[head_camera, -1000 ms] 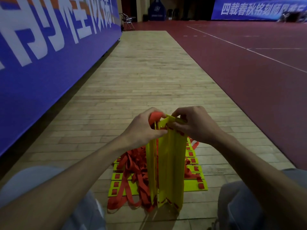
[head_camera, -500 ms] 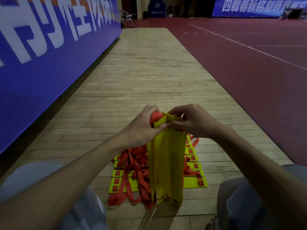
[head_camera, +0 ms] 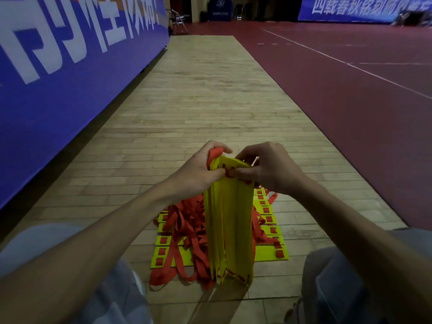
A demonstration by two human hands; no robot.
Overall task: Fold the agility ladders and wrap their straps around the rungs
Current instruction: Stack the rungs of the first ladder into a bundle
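**Yellow rungs held upright between both hands**

Blue banner (head_camera: 70,94) with white lettering lines the left edge of the wooden floor (head_camera: 205,101). The left hand (head_camera: 198,174) has its grip clenched on a red strap (head_camera: 214,152), pinching it at the top left of a stack of yellow rungs (head_camera: 229,218). This stack stands upright between the person's knees. The right hand (head_camera: 273,169) curls its grip over the stack's top right corner. Behind the stack a second ladder (head_camera: 272,252) lies flat, with loose red straps (head_camera: 187,230) tangled over its left side. A dark red court (head_camera: 350,101) stretches away on the right.
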